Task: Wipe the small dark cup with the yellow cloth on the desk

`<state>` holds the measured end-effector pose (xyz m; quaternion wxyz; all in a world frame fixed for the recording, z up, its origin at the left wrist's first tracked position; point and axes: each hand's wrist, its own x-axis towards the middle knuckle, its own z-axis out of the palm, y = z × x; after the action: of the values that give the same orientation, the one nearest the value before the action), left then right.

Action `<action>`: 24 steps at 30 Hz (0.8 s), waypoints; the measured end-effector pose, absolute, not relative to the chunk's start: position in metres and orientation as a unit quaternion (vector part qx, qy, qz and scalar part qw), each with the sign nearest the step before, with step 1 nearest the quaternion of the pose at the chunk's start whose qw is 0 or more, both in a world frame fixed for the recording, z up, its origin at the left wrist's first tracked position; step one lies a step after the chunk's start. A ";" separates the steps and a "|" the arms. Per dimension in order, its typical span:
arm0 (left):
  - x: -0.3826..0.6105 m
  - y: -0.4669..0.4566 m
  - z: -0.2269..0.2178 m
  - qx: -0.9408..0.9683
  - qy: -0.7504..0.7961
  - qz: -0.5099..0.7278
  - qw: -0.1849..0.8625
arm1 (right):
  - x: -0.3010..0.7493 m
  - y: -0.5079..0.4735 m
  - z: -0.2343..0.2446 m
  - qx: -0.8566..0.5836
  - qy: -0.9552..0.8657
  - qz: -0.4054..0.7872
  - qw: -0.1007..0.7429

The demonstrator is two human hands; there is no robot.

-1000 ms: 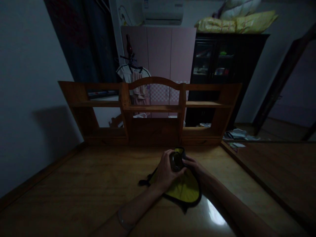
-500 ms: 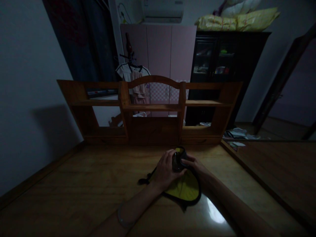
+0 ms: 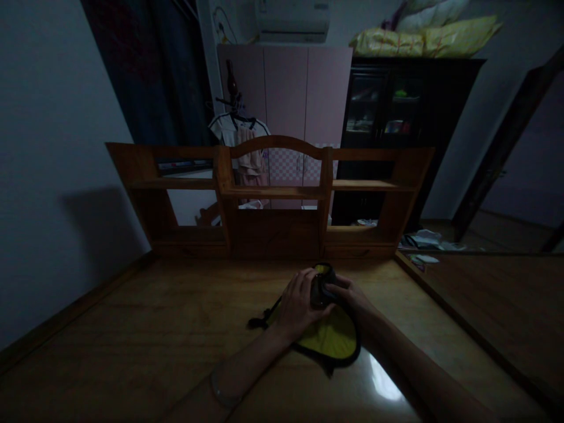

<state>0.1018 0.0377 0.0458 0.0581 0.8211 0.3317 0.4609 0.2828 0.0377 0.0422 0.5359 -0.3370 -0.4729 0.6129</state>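
Note:
A pouch (image 3: pixel 331 338) with a yellow lining and black edging lies opened out on the wooden tabletop (image 3: pixel 185 317). Over its far part, my left hand (image 3: pixel 296 306) curls around a small dark object (image 3: pixel 321 292) with a shiny rim, too dim to identify. From the other side my right hand (image 3: pixel 351 295) closes in, its thumb and fingers pressing on the dark material at the object's right. Whether that material is a flap of the pouch or part of the object, I cannot tell. A black strap end (image 3: pixel 257 323) sticks out to the left.
Along the table's back stands a wooden shelf unit (image 3: pixel 275 192). A wall (image 3: pixel 57 194) borders the left side, and a raised wooden edge (image 3: pixel 445 308) runs down the right. Papers and small items (image 3: pixel 425 239) lie beyond the right corner. Light glares on the tabletop near my right forearm.
The view has shifted slightly. My left hand's fingers have moved a little over the dark object, and the right thumb still presses beside it. The pouch stays in place.

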 end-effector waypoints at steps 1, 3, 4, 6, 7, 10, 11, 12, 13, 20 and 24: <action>0.102 0.038 0.046 0.822 0.330 0.462 0.057 | 0.283 0.039 0.041 -0.341 -0.473 0.609 0.537; 0.102 0.039 0.045 0.824 0.326 0.459 0.052 | 0.285 0.040 0.040 -0.348 -0.485 0.595 0.538; 0.102 0.039 0.044 0.827 0.325 0.457 0.049 | 0.285 0.041 0.040 -0.349 -0.493 0.589 0.537; 0.103 0.040 0.042 0.830 0.324 0.452 0.039 | 0.287 0.043 0.039 -0.351 -0.504 0.582 0.533; 0.103 0.040 0.041 0.831 0.324 0.451 0.034 | 0.288 0.043 0.038 -0.352 -0.508 0.578 0.532; 0.103 0.040 0.038 0.835 0.325 0.442 0.024 | 0.290 0.045 0.036 -0.361 -0.509 0.569 0.536; 0.103 0.040 0.038 0.836 0.326 0.440 0.022 | 0.290 0.046 0.035 -0.367 -0.505 0.567 0.537; 0.103 0.040 0.038 0.836 0.326 0.440 0.020 | 0.291 0.046 0.035 -0.374 -0.500 0.566 0.538; 0.103 0.040 0.038 0.835 0.326 0.442 0.019 | 0.291 0.047 0.033 -0.383 -0.495 0.564 0.539; 0.103 0.039 0.042 0.816 0.341 0.463 0.064 | 0.292 0.048 0.030 -0.384 -0.483 0.552 0.560; 0.102 0.042 0.042 0.797 0.347 0.479 0.118 | 0.290 0.045 0.035 -0.357 -0.496 0.566 0.553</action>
<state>0.1020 0.0422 0.0422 0.1178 0.7975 0.3471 0.4792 0.2896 0.0453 0.0347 0.5535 -0.3572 -0.4959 0.5658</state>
